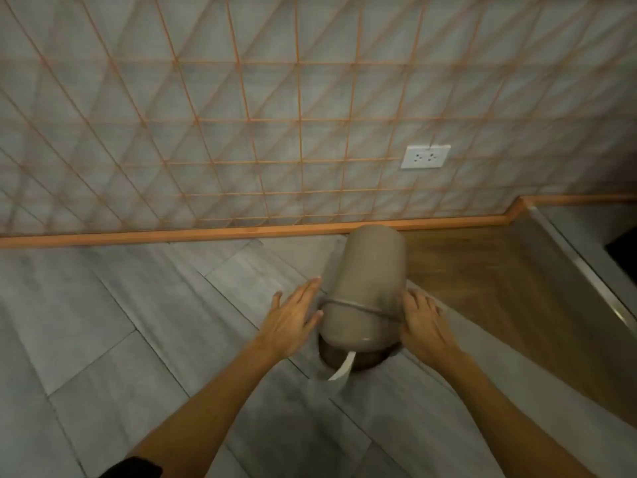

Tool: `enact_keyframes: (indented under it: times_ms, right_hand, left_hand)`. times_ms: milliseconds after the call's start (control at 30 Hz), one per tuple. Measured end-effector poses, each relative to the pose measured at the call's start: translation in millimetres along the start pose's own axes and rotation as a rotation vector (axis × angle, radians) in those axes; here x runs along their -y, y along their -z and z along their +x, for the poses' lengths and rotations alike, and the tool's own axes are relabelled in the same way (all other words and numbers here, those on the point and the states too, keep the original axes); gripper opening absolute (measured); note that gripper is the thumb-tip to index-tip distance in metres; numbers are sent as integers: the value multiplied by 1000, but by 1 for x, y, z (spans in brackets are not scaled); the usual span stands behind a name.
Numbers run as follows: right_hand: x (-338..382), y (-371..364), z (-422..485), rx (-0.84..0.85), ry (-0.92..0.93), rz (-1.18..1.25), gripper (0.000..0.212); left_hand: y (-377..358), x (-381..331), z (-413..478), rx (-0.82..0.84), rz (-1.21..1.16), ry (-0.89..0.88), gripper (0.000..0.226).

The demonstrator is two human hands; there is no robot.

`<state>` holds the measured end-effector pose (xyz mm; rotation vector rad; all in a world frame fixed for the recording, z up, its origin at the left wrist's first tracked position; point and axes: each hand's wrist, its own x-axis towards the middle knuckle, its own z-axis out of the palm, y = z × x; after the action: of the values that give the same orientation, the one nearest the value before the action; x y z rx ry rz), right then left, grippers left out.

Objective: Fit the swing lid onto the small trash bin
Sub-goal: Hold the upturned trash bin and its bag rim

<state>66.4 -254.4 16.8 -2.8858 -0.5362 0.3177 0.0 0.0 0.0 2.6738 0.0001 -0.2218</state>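
Observation:
A small beige trash bin stands on the floor near the wall. The tall rounded beige swing lid sits on top of it, and a thin seam rings the join. A dark brown base and a white strip show under the near edge. My left hand is flat beside the bin's left side with fingers apart, its thumb close to the seam. At the right side, my right hand has its fingertips against the seam. Neither hand wraps around the bin.
Grey floor tiles spread to the left and in front. A wooden panel and a metal-edged unit stand to the right. Behind is a tiled wall with an orange skirting and a white double socket.

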Motion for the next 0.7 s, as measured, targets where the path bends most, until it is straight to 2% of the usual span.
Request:
enact_keyframes:
  times_ms: [133,233,333,400,467,567,700]
  right_hand:
    - [-15,-34,-3,-61,-252,367,60]
    - [-20,-60,-7,-97,-393,676,61]
    - [-22,-76,-11,-149,-489,863,55]
    - [-20,-83,-9,-180,-520,948,43]
    - [-18,-85,-11,-220,-508,1006,31]
    - [-17,-101,-17,-264,-503,1026,32]
    - [-22,-114,-18,-324,-488,1019,30]
  left_hand:
    - [-34,7,11,11,-534,227,65]
    - [-56,4,18,3,-760,357,61]
    - [-71,8,23,33,-895,410,64]
    - [-76,11,28,49,-977,407,70]
    - [-73,13,27,58,-988,395,65]
    - [-81,22,21,130,-980,333,59]
    - [-96,32,17,242,-987,312,63]
